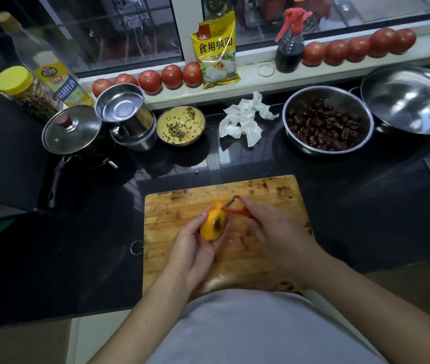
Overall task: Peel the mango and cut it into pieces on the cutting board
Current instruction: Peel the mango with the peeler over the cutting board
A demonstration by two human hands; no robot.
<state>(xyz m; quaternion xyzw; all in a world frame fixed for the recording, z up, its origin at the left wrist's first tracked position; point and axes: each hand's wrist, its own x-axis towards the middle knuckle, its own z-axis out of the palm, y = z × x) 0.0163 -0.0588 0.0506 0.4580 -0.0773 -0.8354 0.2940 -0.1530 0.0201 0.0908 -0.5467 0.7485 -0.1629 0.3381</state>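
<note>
Evidently to peel over the worn wooden cutting board [235,258], the left hand [195,248] cradles the small orange mango [212,224] in curled fingers while the right hand [277,232] grips the red-handled peeler [236,207] against its top.

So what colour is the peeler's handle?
Red, on the peeler in the right hand, head view.

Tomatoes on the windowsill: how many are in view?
10. Five tomatoes sit left of the yellow packet; five sit right of the dark spray bottle. Others may hide behind these.
</note>
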